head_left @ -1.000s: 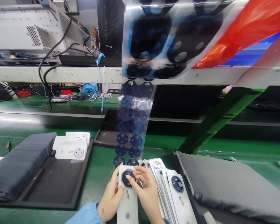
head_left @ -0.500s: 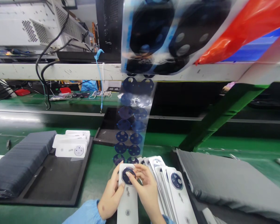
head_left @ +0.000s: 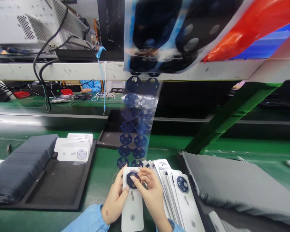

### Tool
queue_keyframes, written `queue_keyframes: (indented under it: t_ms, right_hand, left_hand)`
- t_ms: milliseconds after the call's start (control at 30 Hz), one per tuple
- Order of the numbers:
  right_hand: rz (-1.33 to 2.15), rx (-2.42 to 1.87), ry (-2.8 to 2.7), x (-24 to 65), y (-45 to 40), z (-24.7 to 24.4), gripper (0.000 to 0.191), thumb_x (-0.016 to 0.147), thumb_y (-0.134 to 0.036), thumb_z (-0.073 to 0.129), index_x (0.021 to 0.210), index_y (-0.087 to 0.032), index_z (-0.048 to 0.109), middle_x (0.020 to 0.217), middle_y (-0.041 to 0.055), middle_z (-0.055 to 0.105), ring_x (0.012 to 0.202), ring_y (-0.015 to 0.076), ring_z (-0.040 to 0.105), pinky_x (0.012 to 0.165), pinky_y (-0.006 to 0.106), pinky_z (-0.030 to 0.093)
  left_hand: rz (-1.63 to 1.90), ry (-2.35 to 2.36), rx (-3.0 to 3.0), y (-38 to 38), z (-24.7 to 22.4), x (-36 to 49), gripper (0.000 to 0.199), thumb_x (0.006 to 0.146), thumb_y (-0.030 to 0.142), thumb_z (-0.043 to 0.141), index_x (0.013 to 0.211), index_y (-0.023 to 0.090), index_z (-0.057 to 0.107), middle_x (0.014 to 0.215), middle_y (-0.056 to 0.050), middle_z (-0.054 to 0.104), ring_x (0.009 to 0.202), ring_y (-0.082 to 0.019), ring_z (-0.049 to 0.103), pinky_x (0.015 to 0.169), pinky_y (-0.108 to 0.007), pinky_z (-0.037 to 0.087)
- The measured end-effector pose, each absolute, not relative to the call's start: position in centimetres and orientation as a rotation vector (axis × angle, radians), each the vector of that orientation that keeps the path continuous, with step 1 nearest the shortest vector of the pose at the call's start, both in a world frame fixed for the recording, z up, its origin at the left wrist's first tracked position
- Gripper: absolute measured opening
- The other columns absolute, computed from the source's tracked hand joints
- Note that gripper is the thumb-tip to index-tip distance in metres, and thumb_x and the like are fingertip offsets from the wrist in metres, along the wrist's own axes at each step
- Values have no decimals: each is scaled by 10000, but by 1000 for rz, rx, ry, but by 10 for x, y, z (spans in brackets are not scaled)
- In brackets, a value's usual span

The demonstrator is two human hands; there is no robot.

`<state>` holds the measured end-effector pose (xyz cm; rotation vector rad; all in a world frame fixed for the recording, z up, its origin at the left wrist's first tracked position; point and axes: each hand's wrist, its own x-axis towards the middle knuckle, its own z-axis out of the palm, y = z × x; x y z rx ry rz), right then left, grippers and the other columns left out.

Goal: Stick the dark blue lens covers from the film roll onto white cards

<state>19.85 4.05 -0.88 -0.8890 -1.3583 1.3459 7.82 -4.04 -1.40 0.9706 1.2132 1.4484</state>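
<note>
The left hand (head_left: 116, 201) wraps the left edge of a white back cover (head_left: 132, 199), thumb on its face, holding it upright over the near edge of the green tabletop (head_left: 103, 174). The right hand (head_left: 151, 193) closes on the cover's right side — its fingertips (head_left: 132, 178) press the dark round lens sticker (head_left: 132, 179) near the cover's top. A fanned row of covers (head_left: 181, 193) lies just right, a hanging sticker strip (head_left: 135, 135) just behind — a black tray (head_left: 53, 190) sits towards the left edge.
</note>
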Motion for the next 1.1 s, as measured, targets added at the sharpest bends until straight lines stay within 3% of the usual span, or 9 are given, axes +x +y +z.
queue_keyframes:
  t_ms: [233, 533, 1100]
  right_hand:
    - [1392, -883, -1323, 199, 40, -4, 330, 724, -378, 790, 961, -214, 629, 816, 27, 665, 676, 164, 633, 641, 284, 565]
    - [1377, -906, -1352, 198, 40, -6, 311, 723, -340, 789, 960, -216, 630, 818, 20, 669, 664, 156, 630, 646, 282, 554]
    - [1399, -895, -1317, 199, 40, -7, 321, 721, -357, 792, 963, -226, 625, 804, 8, 641, 686, 162, 626, 664, 292, 556]
  left_hand:
    - [1459, 1204, 963, -40, -14, 79, 671, 929, 438, 529, 1497, 210, 253, 1439, -130, 498, 1337, -296, 437, 1108, -407, 371]
    - [1456, 1163, 960, -39, -12, 80, 715, 933, 448, 518, 1519, 219, 180, 1414, -149, 519, 1206, -300, 559, 990, -398, 473]
    - [1448, 1145, 898, -41, -7, 82, 733, 912, 453, 555, 1505, 200, 205, 1359, -158, 558, 1115, -285, 616, 919, -358, 503]
